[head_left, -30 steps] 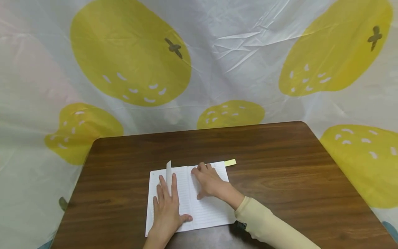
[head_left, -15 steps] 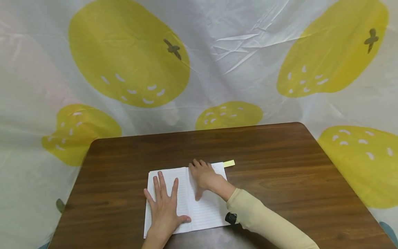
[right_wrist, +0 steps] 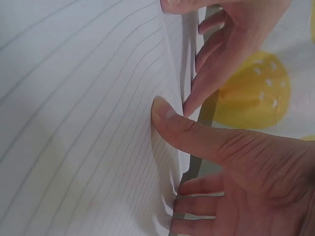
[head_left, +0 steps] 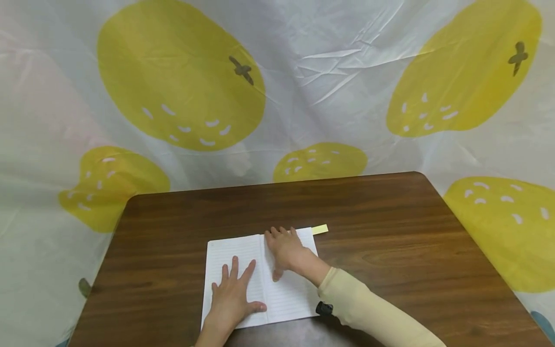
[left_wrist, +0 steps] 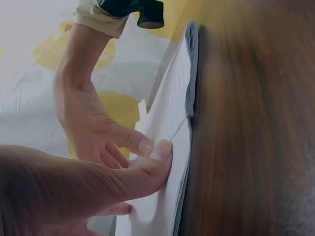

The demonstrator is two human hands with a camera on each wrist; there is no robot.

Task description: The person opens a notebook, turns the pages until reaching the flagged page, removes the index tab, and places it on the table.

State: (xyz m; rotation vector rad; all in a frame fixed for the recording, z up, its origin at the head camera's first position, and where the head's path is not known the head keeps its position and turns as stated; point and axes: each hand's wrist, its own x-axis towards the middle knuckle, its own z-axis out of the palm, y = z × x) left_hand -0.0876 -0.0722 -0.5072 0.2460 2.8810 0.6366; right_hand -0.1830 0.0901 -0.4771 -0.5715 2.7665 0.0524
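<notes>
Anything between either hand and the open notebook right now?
Nothing visible. The left hand lies flat, fingers spread, directly on the left page of the notebook. The right hand rests on the right page near the top of the spine. A yellow sticky tab juts out at the top right corner, clear of both hands.

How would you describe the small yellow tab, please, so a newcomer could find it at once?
On the dark wooden table lies an open lined notebook. The yellow tab sticks out past its far right corner, the only coloured paper beside white pages.
</notes>
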